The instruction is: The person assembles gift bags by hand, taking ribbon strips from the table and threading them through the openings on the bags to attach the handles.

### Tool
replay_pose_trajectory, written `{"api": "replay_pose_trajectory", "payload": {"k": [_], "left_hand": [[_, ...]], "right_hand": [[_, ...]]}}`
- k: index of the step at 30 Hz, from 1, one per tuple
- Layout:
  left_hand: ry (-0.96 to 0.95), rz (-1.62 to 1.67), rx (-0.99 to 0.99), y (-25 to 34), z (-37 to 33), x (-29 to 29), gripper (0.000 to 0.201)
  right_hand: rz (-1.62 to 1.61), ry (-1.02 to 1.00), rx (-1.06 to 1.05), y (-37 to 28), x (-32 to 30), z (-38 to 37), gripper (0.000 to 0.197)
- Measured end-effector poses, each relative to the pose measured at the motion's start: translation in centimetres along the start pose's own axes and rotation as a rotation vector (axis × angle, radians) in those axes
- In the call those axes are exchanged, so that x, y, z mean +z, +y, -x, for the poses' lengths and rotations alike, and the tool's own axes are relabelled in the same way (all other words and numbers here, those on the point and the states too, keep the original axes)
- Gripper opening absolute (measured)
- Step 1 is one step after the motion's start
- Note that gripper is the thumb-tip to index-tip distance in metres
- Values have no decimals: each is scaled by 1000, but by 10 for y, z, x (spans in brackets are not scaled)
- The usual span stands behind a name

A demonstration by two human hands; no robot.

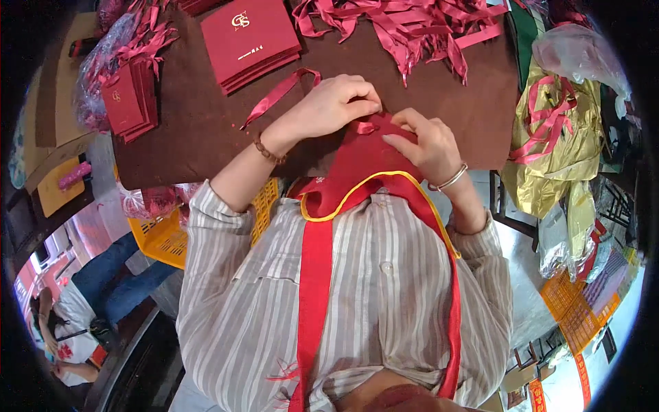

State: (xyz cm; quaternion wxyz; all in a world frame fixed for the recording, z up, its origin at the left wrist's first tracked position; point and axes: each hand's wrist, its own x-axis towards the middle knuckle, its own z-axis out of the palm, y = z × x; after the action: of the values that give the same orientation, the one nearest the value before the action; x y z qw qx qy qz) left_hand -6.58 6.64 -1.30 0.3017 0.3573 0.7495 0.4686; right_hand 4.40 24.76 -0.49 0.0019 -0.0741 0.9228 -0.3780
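My left hand [341, 104] is closed, thumb and fingertips pinched together over the table's near edge. What lies in the pinch is mostly hidden, but a short pink-red satin ribbon [366, 128] shows just below it. Opposite, my right hand [429, 146] is bent, its thumb and fingers closing on the edge of a dark red piece [392, 129] that looks like the flat gift bags on the table. That piece merges in colour with my red apron [371, 161], which has yellow trim. A loose ribbon [278, 96] lies left of my left wrist.
Red gift bags [250, 41] are stacked beyond my hands on the brown tablecloth [199, 137]. More bags [129, 99] stand at the left. Many ribbons [425, 31] pile at the back. Gold wrapping [556, 151] hangs on the right; a yellow crate [161, 237] sits below left. A person [75, 323] is nearby.
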Motion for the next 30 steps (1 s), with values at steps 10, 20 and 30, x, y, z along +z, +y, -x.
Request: {"api": "replay_pose_trajectory", "payload": {"k": [10,20,30], "left_hand": [[-367,-228,-10,11,-27,-23,18],[-689,-201,-17,14,-50,-25,27],[-860,-9,40,-22,-59,-18,22]], "right_hand": [[103,63,-13,-5,10,3,18],[125,82,-57,-10,13,2,19],[52,66,-92,-14,9,-1,18]]}}
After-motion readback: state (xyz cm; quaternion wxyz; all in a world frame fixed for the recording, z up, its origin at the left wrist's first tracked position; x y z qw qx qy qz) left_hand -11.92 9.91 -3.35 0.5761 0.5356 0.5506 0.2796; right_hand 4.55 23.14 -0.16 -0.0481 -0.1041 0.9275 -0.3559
